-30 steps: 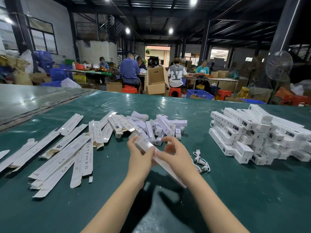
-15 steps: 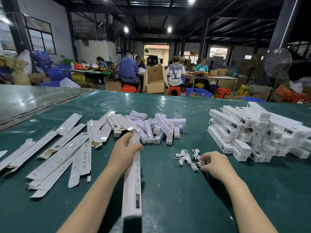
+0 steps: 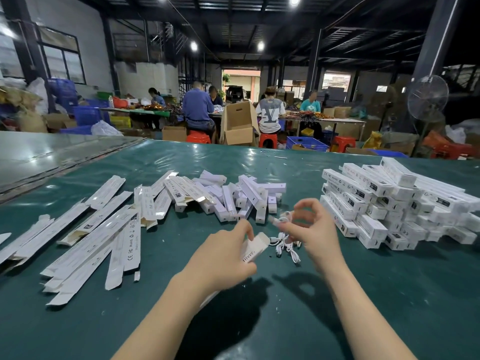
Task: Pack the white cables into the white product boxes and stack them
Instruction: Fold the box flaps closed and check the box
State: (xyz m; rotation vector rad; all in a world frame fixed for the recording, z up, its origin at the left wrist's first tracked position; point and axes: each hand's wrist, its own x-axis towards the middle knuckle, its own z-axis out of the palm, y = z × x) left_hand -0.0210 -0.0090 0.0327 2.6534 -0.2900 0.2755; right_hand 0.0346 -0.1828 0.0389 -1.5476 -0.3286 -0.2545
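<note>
My left hand (image 3: 223,258) grips a long white product box (image 3: 254,247) with its open end pointing right, toward the cables. My right hand (image 3: 310,229) pinches the plug end of a white cable (image 3: 279,220) just above that open end. More white cables (image 3: 287,245) lie loose on the green table (image 3: 337,307) under my right hand. Most of the held box is hidden behind my left hand and wrist.
Flat unfolded box sleeves (image 3: 85,229) are spread at the left. A jumble of assembled white boxes (image 3: 233,198) lies at the centre back. A stack of packed boxes (image 3: 384,203) stands at the right. People work at tables beyond the far edge.
My right hand has lifted a cable off the table and brought it left to the box. My left hand has turned the box so its open end faces the cable.
</note>
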